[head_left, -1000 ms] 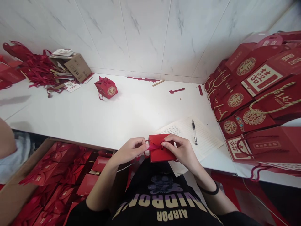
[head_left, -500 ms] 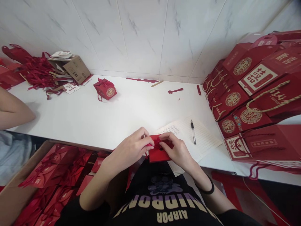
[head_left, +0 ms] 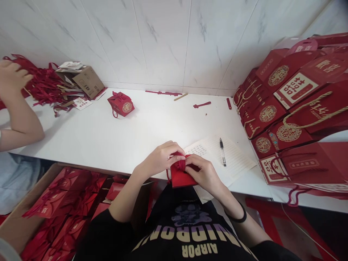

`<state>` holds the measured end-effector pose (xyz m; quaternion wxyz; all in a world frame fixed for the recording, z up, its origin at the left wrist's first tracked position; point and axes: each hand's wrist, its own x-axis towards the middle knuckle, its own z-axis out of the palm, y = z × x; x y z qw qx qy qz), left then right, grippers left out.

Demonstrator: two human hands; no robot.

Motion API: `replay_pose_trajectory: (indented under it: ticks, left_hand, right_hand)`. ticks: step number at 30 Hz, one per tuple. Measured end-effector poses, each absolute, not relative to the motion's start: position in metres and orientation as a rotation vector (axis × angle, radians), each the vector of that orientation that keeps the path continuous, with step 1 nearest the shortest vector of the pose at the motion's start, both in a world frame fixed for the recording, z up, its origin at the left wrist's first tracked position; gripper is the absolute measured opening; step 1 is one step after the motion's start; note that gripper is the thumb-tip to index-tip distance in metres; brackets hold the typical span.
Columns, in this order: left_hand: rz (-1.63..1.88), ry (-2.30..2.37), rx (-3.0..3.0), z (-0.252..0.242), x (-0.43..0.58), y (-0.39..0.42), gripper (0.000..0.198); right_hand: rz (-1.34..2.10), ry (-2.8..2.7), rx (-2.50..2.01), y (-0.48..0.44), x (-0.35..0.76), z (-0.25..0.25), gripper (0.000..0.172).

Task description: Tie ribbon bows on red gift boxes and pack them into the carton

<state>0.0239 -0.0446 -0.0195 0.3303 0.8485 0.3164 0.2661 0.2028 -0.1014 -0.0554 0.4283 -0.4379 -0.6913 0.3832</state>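
Note:
A small red gift box [head_left: 179,177] rests at the near edge of the white table [head_left: 114,141], right in front of me. A red ribbon [head_left: 181,164] runs over its top. My left hand [head_left: 162,157] has its fingers pinched on the ribbon from the left. My right hand [head_left: 201,171] grips the ribbon and the box top from the right. Both hands meet over the box and hide most of its lid.
A finished red box [head_left: 121,103] with a bow stands further back. Paper [head_left: 231,156] with a pen [head_left: 222,151] lies right of my hands. Red gift bags [head_left: 293,108] pile at right. Another person's hand [head_left: 12,78] reaches into red ribbons [head_left: 46,87] beside a cardboard carton [head_left: 84,79]. A carton of red boxes [head_left: 54,206] sits below left.
My hands have closed in together over the box top, bunching the ribbon. The other person's arm at left has risen and reached into the ribbon pile.

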Motion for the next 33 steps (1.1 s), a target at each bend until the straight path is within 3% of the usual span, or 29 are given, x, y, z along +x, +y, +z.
replay_pose_trajectory:
  ticks: [7, 19, 33]
  left_hand:
    - [0.648, 1.036, 1.972, -0.041, 0.027, -0.041, 0.010]
    - [0.747, 0.940, 2.129, -0.046, 0.025, -0.075, 0.008]
    - [0.855, 0.988, 1.572, -0.063, 0.039, -0.082, 0.024]
  right_hand:
    - [1.111, -1.462, -1.087, -0.103, 0.200, -0.063, 0.014]
    - [0.979, -1.404, -1.145, -0.106, 0.194, -0.065, 0.012]
    - [1.143, -1.550, -1.115, -0.099, 0.209, -0.057, 0.009]
